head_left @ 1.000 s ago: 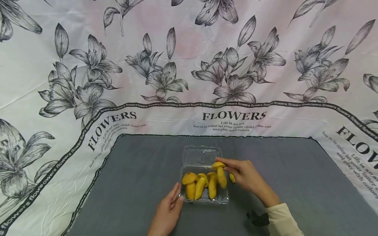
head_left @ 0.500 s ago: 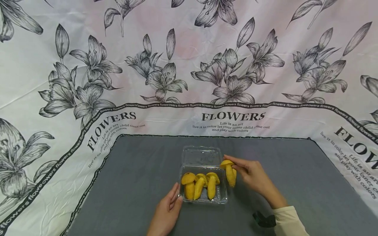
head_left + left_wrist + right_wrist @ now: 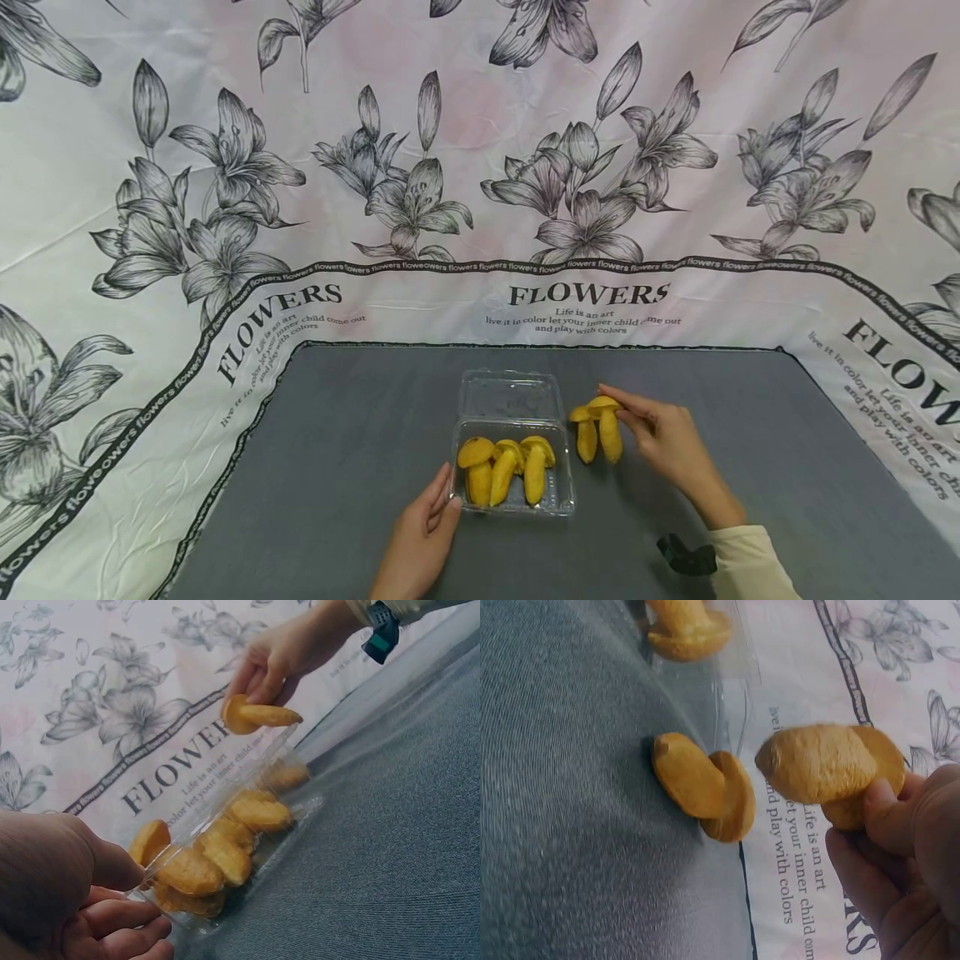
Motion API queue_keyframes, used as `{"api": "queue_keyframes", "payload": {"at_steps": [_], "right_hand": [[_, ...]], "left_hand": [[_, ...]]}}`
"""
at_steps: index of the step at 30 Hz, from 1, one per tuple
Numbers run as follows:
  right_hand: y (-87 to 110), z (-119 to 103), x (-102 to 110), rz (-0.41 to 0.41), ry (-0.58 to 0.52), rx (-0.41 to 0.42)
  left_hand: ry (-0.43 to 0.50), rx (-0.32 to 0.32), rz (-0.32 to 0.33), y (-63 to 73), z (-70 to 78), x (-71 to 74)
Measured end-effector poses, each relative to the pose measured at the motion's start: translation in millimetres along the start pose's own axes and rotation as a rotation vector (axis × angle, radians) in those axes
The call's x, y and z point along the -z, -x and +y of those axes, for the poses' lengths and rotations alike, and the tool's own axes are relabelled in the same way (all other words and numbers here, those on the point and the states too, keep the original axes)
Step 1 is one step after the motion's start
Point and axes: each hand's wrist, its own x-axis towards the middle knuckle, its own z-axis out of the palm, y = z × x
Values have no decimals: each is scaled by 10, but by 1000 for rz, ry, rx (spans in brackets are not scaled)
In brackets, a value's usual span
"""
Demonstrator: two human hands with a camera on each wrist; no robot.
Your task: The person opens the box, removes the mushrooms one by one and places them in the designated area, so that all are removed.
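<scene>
A clear plastic clamshell box [image 3: 561, 493] sits on the grey table, its lid [image 3: 510, 398] tipped back. Three yellow mushrooms lie side by side in it: one [image 3: 480, 479] at the left, one [image 3: 503, 482] in the middle, one [image 3: 536, 479] at the right. My left hand [image 3: 420, 533] grips the box's left edge, thumb at the rim. Right of the box, my right hand [image 3: 671, 442] pinches another yellow mushroom [image 3: 817, 761] by its cap, stem pointing toward me. A further mushroom [image 3: 690, 780] lies on the table beneath it, apart from it in the right wrist view.
The grey table surface [image 3: 360, 433] spreads around the box. Behind it hangs a white cloth [image 3: 420, 308] printed with flowers and lettering. A dark band [image 3: 382, 637] goes round the right wrist, by a cream sleeve [image 3: 753, 562].
My right hand has carried its mushroom from over the box's right side out to the right, beside the mushroom on the table. The left hand keeps its grip on the box.
</scene>
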Motion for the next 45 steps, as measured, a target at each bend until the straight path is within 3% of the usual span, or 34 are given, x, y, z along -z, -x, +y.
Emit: {"api": "queue_keyframes", "payload": {"at_steps": [10,24,45], "right_hand": [[37,65,46,74,75,-31],[104,139,7,63,121,-152],[60,221,-71,3,114,-209]], "left_hand": [[-7,-4,-2,-7,-2,-3],[16,-13,2,-6,-13,2],[5,21,13,2,8,-7]]}}
